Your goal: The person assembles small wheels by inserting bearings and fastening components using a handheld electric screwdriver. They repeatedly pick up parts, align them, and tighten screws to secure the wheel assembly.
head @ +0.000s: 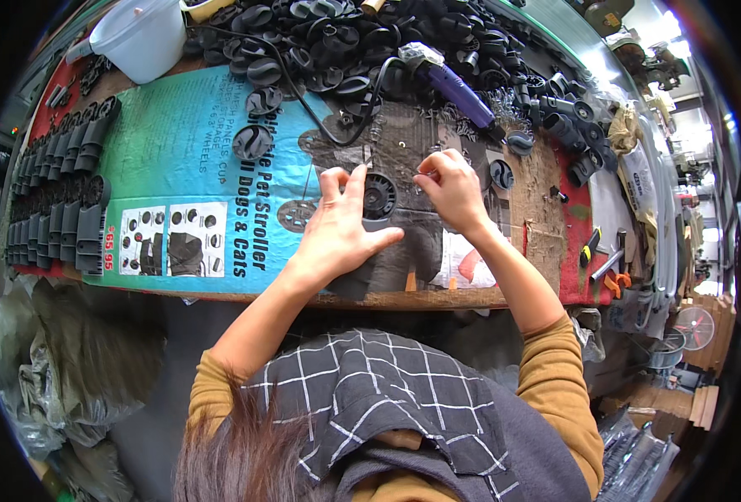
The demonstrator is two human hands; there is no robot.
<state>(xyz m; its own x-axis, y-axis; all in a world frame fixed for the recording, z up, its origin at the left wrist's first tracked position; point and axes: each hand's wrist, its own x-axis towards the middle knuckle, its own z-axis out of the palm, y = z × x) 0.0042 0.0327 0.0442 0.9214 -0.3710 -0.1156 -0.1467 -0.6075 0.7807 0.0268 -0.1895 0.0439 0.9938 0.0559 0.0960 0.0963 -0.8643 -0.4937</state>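
Observation:
My left hand point(336, 235) rests over a black plastic part point(380, 196) with a round, ribbed hollow end, steadying it between thumb and forefinger. Part of its body is hidden by that hand. Just right of it, my right hand point(461, 194) pinches a small shiny piece point(418, 174), too small to name surely. Black caps with an S-shaped ridge lie nearby: one cap point(501, 174) right of my right hand, another cap point(253, 142) to the upper left. Both hands are above a printed cardboard sheet point(170, 157) covering the bench.
A purple power screwdriver point(461, 94) with a black cord lies beyond my hands, beside loose metal springs point(505, 110). Black caps point(339, 37) are heaped at the back. Rows of black plastic parts point(91, 219) and a white bucket point(138, 41) stand left. A yellow-black cutter point(590, 245) lies right.

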